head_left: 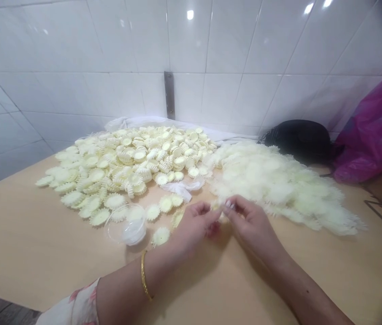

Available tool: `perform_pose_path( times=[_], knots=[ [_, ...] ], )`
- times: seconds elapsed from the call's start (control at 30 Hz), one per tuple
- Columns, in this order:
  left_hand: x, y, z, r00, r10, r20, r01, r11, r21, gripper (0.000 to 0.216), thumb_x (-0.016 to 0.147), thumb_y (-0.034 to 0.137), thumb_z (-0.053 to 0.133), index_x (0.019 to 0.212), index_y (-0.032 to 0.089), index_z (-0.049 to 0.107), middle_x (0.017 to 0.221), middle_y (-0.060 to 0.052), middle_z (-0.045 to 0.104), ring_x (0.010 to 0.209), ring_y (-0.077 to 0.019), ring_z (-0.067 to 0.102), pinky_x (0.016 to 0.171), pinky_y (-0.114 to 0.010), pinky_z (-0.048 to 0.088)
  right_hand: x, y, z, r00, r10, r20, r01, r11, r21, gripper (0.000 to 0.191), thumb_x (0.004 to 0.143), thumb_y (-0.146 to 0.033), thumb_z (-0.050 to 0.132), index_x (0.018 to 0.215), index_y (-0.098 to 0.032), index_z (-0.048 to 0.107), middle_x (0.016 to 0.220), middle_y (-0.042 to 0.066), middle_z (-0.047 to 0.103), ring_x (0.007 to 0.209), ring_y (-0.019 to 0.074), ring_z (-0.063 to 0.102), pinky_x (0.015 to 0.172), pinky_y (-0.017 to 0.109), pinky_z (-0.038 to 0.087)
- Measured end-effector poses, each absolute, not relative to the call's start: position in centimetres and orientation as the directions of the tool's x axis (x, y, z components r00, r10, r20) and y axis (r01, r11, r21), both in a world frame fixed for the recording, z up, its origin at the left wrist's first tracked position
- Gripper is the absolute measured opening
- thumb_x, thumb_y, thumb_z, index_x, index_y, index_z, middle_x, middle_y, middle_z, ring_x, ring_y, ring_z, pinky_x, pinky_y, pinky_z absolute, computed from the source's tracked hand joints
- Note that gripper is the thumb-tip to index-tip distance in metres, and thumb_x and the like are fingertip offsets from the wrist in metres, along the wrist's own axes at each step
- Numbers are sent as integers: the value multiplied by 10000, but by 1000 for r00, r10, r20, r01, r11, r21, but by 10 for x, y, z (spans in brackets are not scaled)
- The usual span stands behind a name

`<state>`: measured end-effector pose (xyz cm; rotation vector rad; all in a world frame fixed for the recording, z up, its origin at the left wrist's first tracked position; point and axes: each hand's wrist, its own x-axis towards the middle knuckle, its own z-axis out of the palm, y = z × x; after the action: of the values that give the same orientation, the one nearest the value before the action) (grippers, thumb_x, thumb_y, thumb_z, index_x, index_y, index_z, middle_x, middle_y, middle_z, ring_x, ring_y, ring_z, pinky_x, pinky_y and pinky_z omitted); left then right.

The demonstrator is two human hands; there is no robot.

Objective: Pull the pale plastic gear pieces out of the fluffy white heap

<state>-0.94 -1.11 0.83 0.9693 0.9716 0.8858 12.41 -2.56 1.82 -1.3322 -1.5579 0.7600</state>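
My left hand (194, 223) and my right hand (248, 223) meet low over the table, fingertips pinched together. Between them shows a small pale yellow piece (215, 206), mostly hidden by the fingers and blurred; its colour matches the toothed discs around. A gold bangle (144, 275) circles my left wrist. Left of my left hand lie a few loose scalloped pale yellow discs (161, 236) and a clear plastic cup (134, 230) with something white in it. Something reddish shows blurred beneath my fingers.
A big heap of toothed pale discs (136, 158) covers the table's (58, 253) back left. Flatter, thin pale pieces (278, 180) pile up at right. A crumpled white cloth or plastic (182, 187) lies between them. Behind are a black object (299, 140), a magenta plastic bag (376, 122) and a tiled wall (224, 40).
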Motion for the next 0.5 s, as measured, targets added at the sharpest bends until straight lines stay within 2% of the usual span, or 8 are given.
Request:
perform_pose_path(
  times=[0.13, 0.2, 0.27, 0.4, 0.5],
  knots=[
    [-9, -12, 10, 335, 898, -287, -199, 365, 909, 174, 618, 161, 615, 599, 164, 442, 554, -27, 570, 501, -121, 538, 502, -241, 379, 128, -22, 13, 23, 990, 140, 184, 134, -974, 247, 774, -383, 537, 634, -195, 460, 588, -29, 443, 551, 120, 409, 515, 234, 333],
    [-9, -12, 11, 357, 876, -324, -207, 412, 887, 185, 602, 136, 613, 603, 169, 431, 559, -31, 575, 522, -132, 552, 506, -245, 393, 131, -21, 11, 22, 993, 115, 146, 111, -983, 242, 782, -383, 534, 646, -196, 463, 582, -34, 442, 534, 114, 405, 497, 230, 326],
    [-10, -12, 13, 369, 864, -342, -205, 434, 877, 198, 610, 174, 632, 610, 171, 434, 558, -26, 564, 537, -141, 560, 503, -250, 407, 132, -21, 12, -14, 989, 145, 230, 145, -962, 221, 806, -357, 508, 659, -198, 459, 586, -37, 437, 537, 112, 407, 507, 231, 329],
    [-13, -10, 14, 360, 870, -337, -175, 418, 892, 143, 662, 267, 603, 668, 156, 513, 580, -21, 545, 550, -155, 571, 499, -272, 438, 129, -26, 16, -129, 953, 274, 475, 302, -827, 161, 830, -278, 447, 691, -203, 477, 626, -21, 481, 589, 132, 446, 553, 244, 347],
    [-13, -9, 15, 326, 876, -356, -121, 412, 903, 91, 643, 208, 587, 683, 143, 538, 573, -22, 549, 509, -147, 565, 489, -273, 442, 127, -28, 17, -169, 939, 299, 502, 343, -794, 154, 826, -270, 432, 697, -207, 486, 640, -8, 510, 596, 145, 465, 547, 247, 355]
  ],
)
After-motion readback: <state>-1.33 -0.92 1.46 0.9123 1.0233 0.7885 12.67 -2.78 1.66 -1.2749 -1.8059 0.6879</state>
